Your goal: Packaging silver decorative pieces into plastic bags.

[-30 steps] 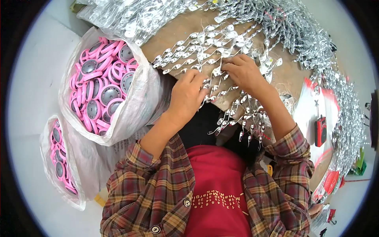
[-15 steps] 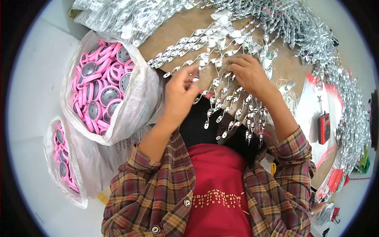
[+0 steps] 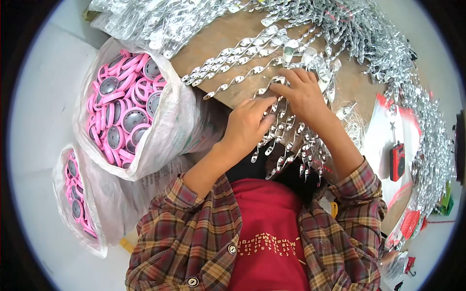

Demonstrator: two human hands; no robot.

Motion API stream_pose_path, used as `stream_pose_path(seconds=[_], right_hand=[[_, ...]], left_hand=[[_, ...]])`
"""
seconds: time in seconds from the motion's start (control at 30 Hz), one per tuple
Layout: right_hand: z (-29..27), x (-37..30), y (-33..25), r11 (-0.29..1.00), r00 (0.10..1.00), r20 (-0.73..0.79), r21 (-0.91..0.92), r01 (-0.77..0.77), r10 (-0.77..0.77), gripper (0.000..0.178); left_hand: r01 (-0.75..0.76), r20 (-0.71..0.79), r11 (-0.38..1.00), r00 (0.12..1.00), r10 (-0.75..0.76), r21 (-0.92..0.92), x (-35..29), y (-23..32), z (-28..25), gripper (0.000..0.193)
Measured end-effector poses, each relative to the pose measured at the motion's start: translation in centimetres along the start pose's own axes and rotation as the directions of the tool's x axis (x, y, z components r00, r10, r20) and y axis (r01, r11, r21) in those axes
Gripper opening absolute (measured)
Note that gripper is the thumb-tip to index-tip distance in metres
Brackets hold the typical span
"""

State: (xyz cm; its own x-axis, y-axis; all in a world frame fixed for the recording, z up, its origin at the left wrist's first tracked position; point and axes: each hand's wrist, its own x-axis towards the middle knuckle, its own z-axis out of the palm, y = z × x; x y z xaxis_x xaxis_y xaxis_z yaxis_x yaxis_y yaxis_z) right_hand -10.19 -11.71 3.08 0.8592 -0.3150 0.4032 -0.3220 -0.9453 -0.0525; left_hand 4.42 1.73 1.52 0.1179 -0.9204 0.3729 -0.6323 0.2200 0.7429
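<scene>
L hand (image 3: 246, 125) is at the table's near edge, back up, fingers bent, thumb slightly apart from them; tips are right by the silver strips, but can't tell if they're clamped on one. R hand (image 3: 307, 99) is just beside it, a bit farther up, fingers curled down over the strips; thumb's hidden, so can't tell if it's pinching or loose. The two hands' fingertips are v. close together. Silver strips (image 3: 238, 78), twisted & shiny, lie on the brown table (image 3: 211, 39): some fan out to the L of the hands, others run below the R hand & hang over the near edge. Clear thread (image 3: 356, 130) sits in a tangle R of the R wrist. Farther R, a red radio (image 3: 397, 165) w/ aerial up is on a white sheet (image 3: 377, 140). Big heap (image 3: 340, 26) of silver stuff curves along the far & R sides. L of the table, a lg. white sack (image 3: 182, 114) is open, full of pink discs (image 3: 135, 119) w/ grey centres; a 2nd sack (image 3: 99, 194), nearer the person, has more of the same.
</scene>
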Motion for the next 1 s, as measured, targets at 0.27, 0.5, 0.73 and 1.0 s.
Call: stream_pose_path(seconds=[0.27, 0.5, 0.73, 1.0], right_hand=[[-0.2, 0.1, -0.1, 1.000, 0.997, 0.077, -0.015, -0.020, 0.022, 0.037], [0.8, 2.2, -0.4, 0.998, 1.000, 0.005, 0.070, 0.002, -0.002, 0.037], [1.4, 1.8, -0.1, 0.995, 0.993, 0.106, 0.080, -0.056, 0.047, 0.037], [1.8, 1.5, 0.0, 0.992, 0.999, 0.017, 0.117, -0.044, 0.042, 0.036]], left_hand=[[0.004, -0.182, 0.867, 0.978, 0.100, 0.498, 2.1, -2.8, -4.2, 0.032], [-0.010, 0.010, 0.984, 1.000, 0.008, 0.175, -0.1, -1.5, -2.4, 0.024], [0.045, -0.240, 0.802, 0.963, 0.124, 0.596, 3.9, -4.4, -5.5, 0.018], [0.076, -0.198, 0.711, 0.976, 0.091, 0.699, 4.6, -7.1, -5.3, 0.024]])
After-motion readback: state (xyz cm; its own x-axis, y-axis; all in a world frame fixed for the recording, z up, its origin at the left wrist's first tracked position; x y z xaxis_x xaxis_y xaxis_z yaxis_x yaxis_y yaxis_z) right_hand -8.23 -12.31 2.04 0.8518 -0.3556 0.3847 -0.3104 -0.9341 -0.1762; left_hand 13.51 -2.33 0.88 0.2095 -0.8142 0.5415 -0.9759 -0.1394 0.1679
